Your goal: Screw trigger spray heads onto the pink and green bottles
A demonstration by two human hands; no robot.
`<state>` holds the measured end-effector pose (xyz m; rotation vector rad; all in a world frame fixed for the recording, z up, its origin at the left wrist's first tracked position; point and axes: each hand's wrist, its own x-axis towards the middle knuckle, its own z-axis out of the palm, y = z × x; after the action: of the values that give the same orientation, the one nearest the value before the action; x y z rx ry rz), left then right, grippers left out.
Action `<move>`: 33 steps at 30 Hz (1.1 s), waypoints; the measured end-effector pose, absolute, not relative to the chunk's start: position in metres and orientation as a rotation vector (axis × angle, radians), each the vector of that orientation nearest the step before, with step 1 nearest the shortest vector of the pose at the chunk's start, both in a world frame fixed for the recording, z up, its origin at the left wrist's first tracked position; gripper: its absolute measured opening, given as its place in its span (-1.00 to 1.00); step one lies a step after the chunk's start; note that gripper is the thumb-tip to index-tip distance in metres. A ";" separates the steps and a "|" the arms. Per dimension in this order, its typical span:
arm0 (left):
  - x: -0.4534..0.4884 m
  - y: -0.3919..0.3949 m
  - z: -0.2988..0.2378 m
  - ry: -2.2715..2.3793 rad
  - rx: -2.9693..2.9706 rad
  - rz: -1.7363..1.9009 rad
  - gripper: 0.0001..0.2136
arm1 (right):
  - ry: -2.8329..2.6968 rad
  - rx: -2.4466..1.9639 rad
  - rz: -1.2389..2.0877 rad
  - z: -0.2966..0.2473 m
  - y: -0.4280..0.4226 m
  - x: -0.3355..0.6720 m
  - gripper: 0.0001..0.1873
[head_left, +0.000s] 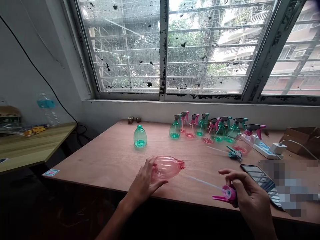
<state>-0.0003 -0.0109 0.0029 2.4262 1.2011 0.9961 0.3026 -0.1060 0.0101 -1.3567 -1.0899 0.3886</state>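
My left hand [143, 181] grips a pink clear plastic bottle [168, 166] lying on its side over the wooden table [105, 160], its open neck pointing right. My right hand [250, 196] is closed on a pink spray trigger head [226, 194], whose thin clear dip tube [202, 182] points left toward the bottle's neck without reaching it. A green bottle without a head [140, 136] stands upright farther back. A loose green trigger head [233, 154] with its tube lies on the table to the right.
Several assembled green and pink spray bottles [210, 128] stand in a row under the window. A phone [262, 181] lies beside my right hand. A white power strip [265, 148] and a cardboard box [302, 138] sit at the right. A second table [27, 146] stands at the left.
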 end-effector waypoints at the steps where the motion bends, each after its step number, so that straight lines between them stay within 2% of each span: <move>1: 0.000 -0.011 0.003 1.200 2.429 0.995 -0.26 | -1.080 -1.364 0.355 0.010 -0.106 0.301 -0.77; 6: -0.002 -0.009 0.002 1.186 2.475 1.000 -0.25 | -1.095 -1.399 0.213 0.005 -0.101 0.303 -0.76; 11: -0.002 -0.009 0.001 1.151 2.539 1.005 -0.21 | -1.180 -1.399 0.225 0.000 -0.098 0.299 -0.67; 14: -0.002 -0.010 0.002 1.143 2.566 1.000 -0.21 | -1.175 -1.387 0.410 0.003 -0.100 0.295 -0.63; 18: -0.002 -0.011 0.004 1.151 2.590 0.971 -0.24 | -1.178 -1.286 0.818 0.008 -0.103 0.296 -0.59; 21: -0.002 -0.012 0.005 1.154 2.592 0.962 -0.24 | -1.310 -1.163 1.022 0.006 -0.100 0.298 -0.61; 24: -0.002 -0.011 0.004 1.148 2.591 0.972 -0.24 | -1.366 -1.139 1.106 -0.001 -0.091 0.296 -0.57; 29: 0.000 -0.007 0.003 1.167 2.483 0.979 -0.13 | -1.168 -1.166 1.111 -0.015 -0.073 0.288 -0.41; 33: 0.005 -0.005 0.004 1.080 2.302 0.968 -0.20 | -1.064 -1.170 1.206 -0.017 -0.064 0.284 -0.37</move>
<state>0.0047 -0.0050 0.0043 2.3023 1.0802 0.9685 0.2844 -0.0642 -0.0169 -1.1696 -1.0645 1.2060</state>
